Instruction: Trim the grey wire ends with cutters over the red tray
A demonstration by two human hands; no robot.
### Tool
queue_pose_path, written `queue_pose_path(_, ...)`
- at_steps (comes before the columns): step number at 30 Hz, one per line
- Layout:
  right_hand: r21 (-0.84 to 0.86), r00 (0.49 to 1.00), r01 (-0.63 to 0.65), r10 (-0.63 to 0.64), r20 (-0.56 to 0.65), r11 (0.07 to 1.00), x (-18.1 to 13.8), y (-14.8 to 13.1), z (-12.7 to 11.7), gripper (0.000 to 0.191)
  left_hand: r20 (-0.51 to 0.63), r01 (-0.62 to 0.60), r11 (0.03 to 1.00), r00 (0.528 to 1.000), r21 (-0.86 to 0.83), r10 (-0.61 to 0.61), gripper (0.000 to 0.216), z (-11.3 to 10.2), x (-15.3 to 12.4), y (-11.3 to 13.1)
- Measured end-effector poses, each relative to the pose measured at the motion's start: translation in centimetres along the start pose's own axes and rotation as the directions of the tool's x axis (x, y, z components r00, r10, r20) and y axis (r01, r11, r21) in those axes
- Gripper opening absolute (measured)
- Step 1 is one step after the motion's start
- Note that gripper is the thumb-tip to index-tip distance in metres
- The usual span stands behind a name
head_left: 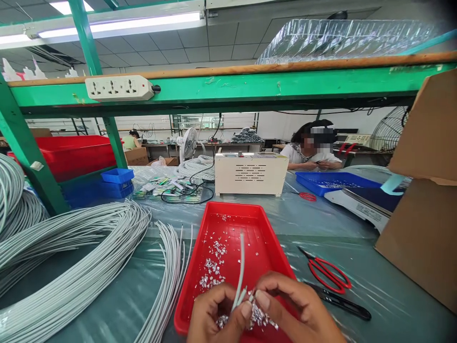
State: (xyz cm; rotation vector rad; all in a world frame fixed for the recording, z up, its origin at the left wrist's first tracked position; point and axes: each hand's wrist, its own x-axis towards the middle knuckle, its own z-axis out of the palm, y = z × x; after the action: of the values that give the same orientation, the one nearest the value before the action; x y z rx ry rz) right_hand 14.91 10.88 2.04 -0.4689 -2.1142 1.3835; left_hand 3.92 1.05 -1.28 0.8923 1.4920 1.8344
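Note:
Both my hands meet low in the head view, over the near end of a red tray (266, 255). My left hand (214, 314) pinches the stripped end of a thin white cable (241, 271) that rises over the tray. My right hand (296, 307) holds a small cluster of shiny silver metal pieces (259, 315) right against the cable end. More silver pieces (213, 267) lie scattered on the tray floor.
Bundles of white cable (71, 267) cover the table to the left. Red-handled scissors (326, 274) and a black tool (342, 305) lie right of the tray. A beige box (250, 174), blue tray (332, 181), cardboard box (424, 214) and a seated co-worker (310, 152) are behind.

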Motion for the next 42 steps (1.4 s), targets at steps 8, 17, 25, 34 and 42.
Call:
queue_pose_path(8,0.159,0.997,-0.043,0.033,0.067,0.986,0.4,1.0,0.0,0.015,0.231,0.254,0.959,0.948,-0.129,-0.221,0.047,-0.2,0.5,0.9)
queue_pose_path(17,0.123,0.991,0.003,-0.019,0.129,0.992,0.7,2.0,-0.2,0.009,0.249,0.268,0.952,0.942,-0.148,-0.227,0.046,-0.5,0.6,0.3)
queue_pose_path(25,0.103,0.983,-0.030,0.011,0.181,0.994,0.6,1.9,-0.3,0.013,0.214,0.303,0.926,0.943,-0.225,-0.256,0.044,-0.4,0.6,0.1)
queue_pose_path(34,-0.898,0.948,-0.273,0.254,-0.191,0.346,3.5,2.2,-8.8,0.026,0.118,0.247,0.913,0.968,-0.325,-0.220,0.042,-0.6,1.0,-0.6)
queue_pose_path(42,-0.916,0.862,-0.393,0.380,-0.336,0.082,4.4,7.8,-11.4,0.014,0.147,0.295,0.887,0.955,-0.356,-0.258,0.041,-0.7,1.2,-0.3)
